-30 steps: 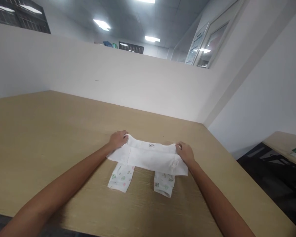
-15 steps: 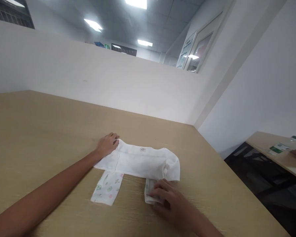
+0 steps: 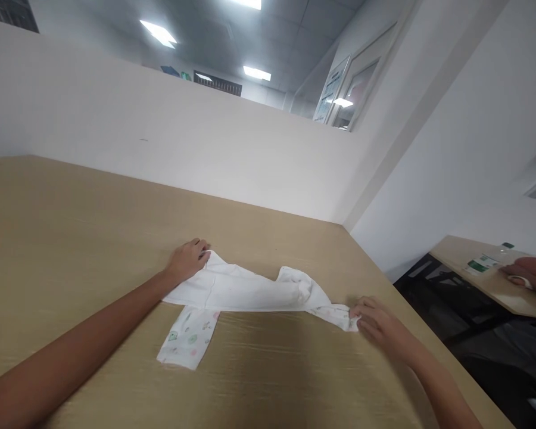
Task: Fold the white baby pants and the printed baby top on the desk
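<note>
A small white baby garment point(image 3: 241, 290) with a pastel print lies on the wooden table point(image 3: 71, 238). My left hand point(image 3: 186, 260) rests on its upper left corner, fingers curled over the cloth and holding it down. My right hand point(image 3: 377, 325) pinches the end of the right printed leg point(image 3: 335, 313), which is stretched out sideways to the right. The left printed leg point(image 3: 187, 336) lies flat, pointing toward me.
White partition walls stand behind and to the right of the table. Its right edge runs close to my right hand. Beyond a dark gap, a second table point(image 3: 482, 280) holds a bottle point(image 3: 486, 260), with another person's hand point(image 3: 529, 269) beside it.
My right hand left the garment's top right corner, took the right leg near me and pulled it out to the right. My left hand stayed put.
</note>
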The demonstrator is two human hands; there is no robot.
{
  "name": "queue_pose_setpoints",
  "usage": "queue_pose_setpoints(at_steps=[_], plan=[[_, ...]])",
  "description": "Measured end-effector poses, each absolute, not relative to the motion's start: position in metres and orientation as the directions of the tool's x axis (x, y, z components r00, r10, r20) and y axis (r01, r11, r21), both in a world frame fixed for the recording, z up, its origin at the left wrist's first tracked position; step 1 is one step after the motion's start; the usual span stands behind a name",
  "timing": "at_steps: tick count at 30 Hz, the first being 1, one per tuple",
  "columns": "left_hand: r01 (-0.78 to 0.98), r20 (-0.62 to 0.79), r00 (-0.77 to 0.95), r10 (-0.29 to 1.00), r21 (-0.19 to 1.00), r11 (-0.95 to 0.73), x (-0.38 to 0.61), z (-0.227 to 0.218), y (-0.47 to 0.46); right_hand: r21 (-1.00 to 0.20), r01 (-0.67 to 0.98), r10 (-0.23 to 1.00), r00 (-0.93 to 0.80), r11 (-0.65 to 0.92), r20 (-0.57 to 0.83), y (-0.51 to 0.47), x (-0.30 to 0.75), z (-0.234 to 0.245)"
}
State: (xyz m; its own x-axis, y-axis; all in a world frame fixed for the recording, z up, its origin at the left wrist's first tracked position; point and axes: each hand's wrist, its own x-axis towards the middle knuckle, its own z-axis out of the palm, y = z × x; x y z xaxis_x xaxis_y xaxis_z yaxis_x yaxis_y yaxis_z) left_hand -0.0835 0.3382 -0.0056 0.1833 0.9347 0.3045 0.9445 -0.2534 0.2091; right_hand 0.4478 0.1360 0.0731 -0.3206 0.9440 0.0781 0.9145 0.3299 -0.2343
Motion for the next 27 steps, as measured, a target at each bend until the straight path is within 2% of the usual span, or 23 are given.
queue_pose_setpoints(at_steps=[2, 5, 9, 11, 14, 16, 19, 21, 23, 25, 27], plan=[[0.943, 0.296, 0.185, 0.937, 0.215, -0.254, -0.084, -0.005, 0.339, -0.212, 0.932, 0.955, -0.291, 0.295, 0.051, 0.142, 0.453, 0.071], [0.942, 0.282, 0.189, 0.941, 0.217, -0.255, -0.084, -0.004, 0.339, -0.276, 0.919, 0.958, -0.283, 0.281, 0.035, 0.144, 0.440, 0.073], [0.944, 0.272, 0.181, 0.945, 0.221, -0.244, -0.084, -0.003, 0.340, -0.377, 0.852, 0.931, -0.310, 0.362, 0.194, 0.147, 0.387, 0.072], [0.946, 0.268, 0.176, 0.947, 0.220, -0.238, -0.085, -0.003, 0.340, -0.322, 0.828, 0.880, -0.375, 0.459, 0.292, 0.154, 0.358, 0.061], [0.942, 0.277, 0.190, 0.942, 0.218, -0.254, -0.085, -0.004, 0.341, -0.158, 0.776, 0.755, -0.509, 0.610, 0.413, 0.169, 0.328, 0.037], [0.939, 0.276, 0.199, 0.940, 0.220, -0.263, -0.085, -0.005, 0.341, -0.128, 0.747, 0.708, -0.540, 0.652, 0.455, 0.174, 0.319, 0.029], [0.949, 0.251, 0.170, 0.953, 0.220, -0.227, -0.085, -0.005, 0.341, -0.266, 0.713, 0.734, -0.492, 0.648, 0.469, 0.167, 0.314, 0.040], [0.961, 0.233, 0.133, 0.963, 0.205, -0.183, -0.084, -0.004, 0.341, -0.405, 0.706, 0.807, -0.433, 0.580, 0.402, 0.154, 0.312, 0.061], [0.971, 0.215, 0.106, 0.971, 0.186, -0.147, -0.083, -0.003, 0.341, -0.508, 0.711, 0.869, -0.454, 0.486, 0.197, 0.142, 0.309, 0.085], [0.977, 0.198, 0.088, 0.976, 0.174, -0.123, -0.084, -0.002, 0.341, -0.579, 0.710, 0.855, -0.516, 0.401, -0.041, 0.136, 0.307, 0.102], [0.978, 0.189, 0.077, 0.979, 0.175, -0.110, -0.086, 0.000, 0.342, -0.631, 0.705, 0.848, -0.512, 0.324, -0.138, 0.142, 0.307, 0.109]])
